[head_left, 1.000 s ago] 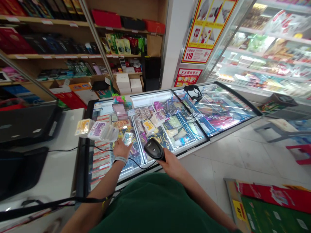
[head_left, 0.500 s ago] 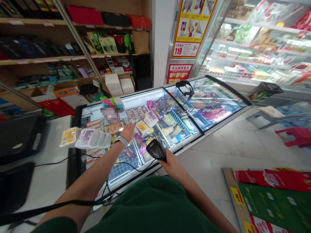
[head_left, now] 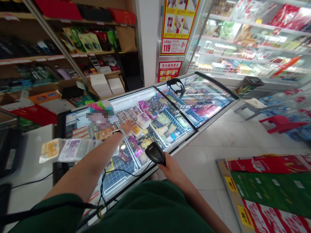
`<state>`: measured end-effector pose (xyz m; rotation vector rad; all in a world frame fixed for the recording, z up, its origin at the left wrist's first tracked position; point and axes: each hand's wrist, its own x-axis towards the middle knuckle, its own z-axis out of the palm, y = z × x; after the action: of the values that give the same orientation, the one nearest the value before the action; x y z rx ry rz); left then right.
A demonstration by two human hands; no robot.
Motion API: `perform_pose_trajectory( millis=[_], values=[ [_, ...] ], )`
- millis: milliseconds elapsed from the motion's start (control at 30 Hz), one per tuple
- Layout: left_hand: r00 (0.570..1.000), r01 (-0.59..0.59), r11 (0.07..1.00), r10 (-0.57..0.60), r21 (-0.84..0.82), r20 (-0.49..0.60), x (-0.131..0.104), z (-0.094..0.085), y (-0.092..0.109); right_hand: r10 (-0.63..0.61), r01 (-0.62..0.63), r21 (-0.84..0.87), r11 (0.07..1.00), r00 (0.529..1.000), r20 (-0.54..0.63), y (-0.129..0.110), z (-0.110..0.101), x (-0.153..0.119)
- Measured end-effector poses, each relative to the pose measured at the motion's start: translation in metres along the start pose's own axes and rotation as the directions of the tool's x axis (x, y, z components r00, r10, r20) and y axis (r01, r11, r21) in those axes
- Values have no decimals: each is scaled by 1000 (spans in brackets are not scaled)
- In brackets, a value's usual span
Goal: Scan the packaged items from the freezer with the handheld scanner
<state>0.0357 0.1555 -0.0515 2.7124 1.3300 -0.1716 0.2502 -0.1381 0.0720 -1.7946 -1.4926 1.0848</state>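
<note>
The left hand (head_left: 127, 127), grip spread, reaches to a yellow-labelled pack (head_left: 137, 130); the right hand (head_left: 170, 167) grips a scanner (head_left: 154, 152).

black scanner (head_left: 155, 153): in right hand (head_left: 173, 167) | yellow-labelled pack (head_left: 137, 131): partly hidden by left hand (head_left: 127, 127)

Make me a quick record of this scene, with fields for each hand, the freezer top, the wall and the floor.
Left hand: bare hand, at a clear pack with an orange label; grip unclear
Right hand: bare hand, holding a black handheld scanner
Freezer top, left end: another orange-labelled clear pack, beside a row of clear packs with purple labels
Freezer top, far side: black strap-like object
Wall: red-and-yellow poster reading 119
Floor: red plastic stool, right of a grey one
</note>
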Motion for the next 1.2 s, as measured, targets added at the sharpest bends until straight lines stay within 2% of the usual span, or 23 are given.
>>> perform_pose_trajectory(
  millis=[133,233,333,433,533,733,833,1033,1200],
  values=[
    [999,35,999,-35,-10,-2,-7,-1,-5,8,-8,-19,1000,1000,7,1,1,3],
    [995,96,995,-97,-36,-20,-21,-3,-6,10,-10,-43,999,1000,10,2,1,8],
    [982,170,982,-176,-87,-65,-43,-3,-2,-18,20,-66,998,1000,20,3,-1,13],
    [952,247,957,-269,-152,-148,-73,-1,8,-39,42,-107,993,999,29,1,-4,18],
    [887,335,914,-387,-228,-250,-109,5,23,-72,79,-160,984,996,52,-6,-6,25],
    [669,493,789,-613,-367,-420,-174,10,53,-171,204,-182,962,968,183,-30,10,36],
    [585,531,744,-668,-406,-460,-197,8,63,-198,253,-201,946,946,258,-39,24,39],
    [502,549,709,-703,-442,-505,-225,4,71,-217,315,-241,918,908,358,-50,42,40],
    [490,591,662,-748,-461,-447,-238,2,73,-231,337,-246,909,897,378,-54,46,38]
  ],
)
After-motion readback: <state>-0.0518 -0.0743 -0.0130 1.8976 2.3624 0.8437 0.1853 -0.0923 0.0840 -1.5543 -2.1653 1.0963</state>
